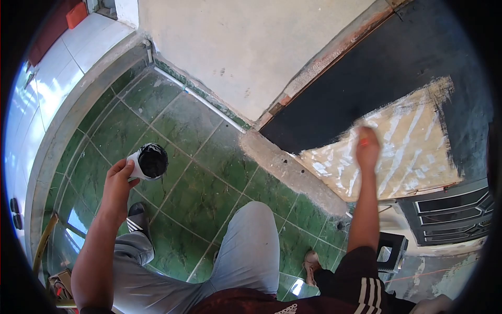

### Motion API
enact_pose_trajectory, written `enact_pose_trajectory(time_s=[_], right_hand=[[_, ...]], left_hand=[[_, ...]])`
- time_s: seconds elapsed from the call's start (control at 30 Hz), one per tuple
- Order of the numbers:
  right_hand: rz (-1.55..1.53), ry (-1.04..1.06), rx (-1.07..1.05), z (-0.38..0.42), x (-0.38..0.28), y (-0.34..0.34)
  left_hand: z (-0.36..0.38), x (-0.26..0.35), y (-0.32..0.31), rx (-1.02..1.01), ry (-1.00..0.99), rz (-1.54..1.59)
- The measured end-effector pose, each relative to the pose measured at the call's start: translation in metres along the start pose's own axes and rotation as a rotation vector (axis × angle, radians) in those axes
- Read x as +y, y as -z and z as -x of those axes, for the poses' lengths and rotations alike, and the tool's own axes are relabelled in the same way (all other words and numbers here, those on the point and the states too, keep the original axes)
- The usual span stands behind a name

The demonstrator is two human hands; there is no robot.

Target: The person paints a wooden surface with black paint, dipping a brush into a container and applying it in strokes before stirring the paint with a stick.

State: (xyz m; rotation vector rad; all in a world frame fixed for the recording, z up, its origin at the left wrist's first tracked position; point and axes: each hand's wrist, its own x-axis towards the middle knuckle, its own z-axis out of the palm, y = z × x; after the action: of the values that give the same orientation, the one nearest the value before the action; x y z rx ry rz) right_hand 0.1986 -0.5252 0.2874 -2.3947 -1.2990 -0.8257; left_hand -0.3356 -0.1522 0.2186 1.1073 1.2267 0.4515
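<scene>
My left hand is wrapped round the side of a white paint cup, held over the floor. The cup's inside is coated with black paint. My right hand is closed and somewhat blurred in front of a wooden panel. Whatever it grips is hidden, though a small reddish spot shows at the fingers. Black paint covers the panel's left and upper parts. A tan area with white streaks shows beside and below my right hand, with a ragged black border.
Green floor tiles stretch below, bounded by a concrete sill under the panel. A white pipe runs along the wall foot. A dark metal grille stands lower right. Another person's foot appears near my right arm.
</scene>
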Motion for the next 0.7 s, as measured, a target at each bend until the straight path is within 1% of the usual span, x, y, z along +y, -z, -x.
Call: enact_pose_trajectory(time_s=[0.07,0.1,0.13,0.17,0.23,0.27,0.3,0.33,0.37,0.43,0.47,0.57,0.6,0.63,0.67,0.7], right_hand=[[0.143,0.028,0.347,-0.041,0.008,0.055],[0.195,0.045,0.542,-0.056,-0.008,0.08],[0.282,0.081,0.664,-0.067,-0.014,0.094],[0.322,0.023,0.739,-0.07,-0.029,0.098],[0.371,0.074,0.636,-0.052,-0.014,0.07],[0.383,0.105,0.542,-0.03,0.002,0.032],[0.319,0.162,0.396,-0.006,-0.005,-0.003],[0.276,0.206,0.186,0.027,-0.003,-0.045],[0.008,0.024,-0.08,0.057,-0.016,-0.082],[-0.009,0.092,-0.285,0.113,-0.024,-0.145],[-0.1,-0.039,-0.498,0.118,-0.039,-0.144],[-0.08,-0.051,-0.541,0.106,-0.028,-0.148],[-0.053,0.006,-0.35,0.1,-0.007,-0.153],[0.008,0.03,-0.304,0.076,-0.004,-0.13],[-0.129,0.011,-0.132,0.054,-0.014,-0.1],[-0.087,0.05,0.013,0.039,-0.022,-0.079]], left_hand=[[0.001,0.001,-0.002,0.004,0.004,-0.008],[0.002,0.001,-0.004,0.006,0.006,-0.016],[0.002,0.001,-0.005,0.018,0.002,-0.015],[0.003,-0.002,-0.007,0.029,-0.004,-0.015],[0.007,-0.003,-0.012,0.044,-0.007,-0.016],[0.012,-0.002,-0.015,0.048,-0.003,-0.012],[0.017,-0.002,-0.016,0.052,0.001,-0.011],[0.019,-0.003,-0.016,0.046,0.003,-0.002],[0.022,-0.004,-0.016,0.043,0.003,0.008],[0.03,-0.007,-0.017,0.053,0.007,0.03],[0.035,-0.006,-0.017,0.064,0.01,0.035],[0.05,-0.005,-0.019,0.098,-0.001,0.046],[0.053,-0.006,-0.02,0.106,-0.006,0.047],[0.053,-0.01,-0.02,0.123,-0.009,0.063],[0.05,-0.016,-0.019,0.137,-0.015,0.079],[0.046,-0.02,-0.018,0.15,-0.021,0.092]])
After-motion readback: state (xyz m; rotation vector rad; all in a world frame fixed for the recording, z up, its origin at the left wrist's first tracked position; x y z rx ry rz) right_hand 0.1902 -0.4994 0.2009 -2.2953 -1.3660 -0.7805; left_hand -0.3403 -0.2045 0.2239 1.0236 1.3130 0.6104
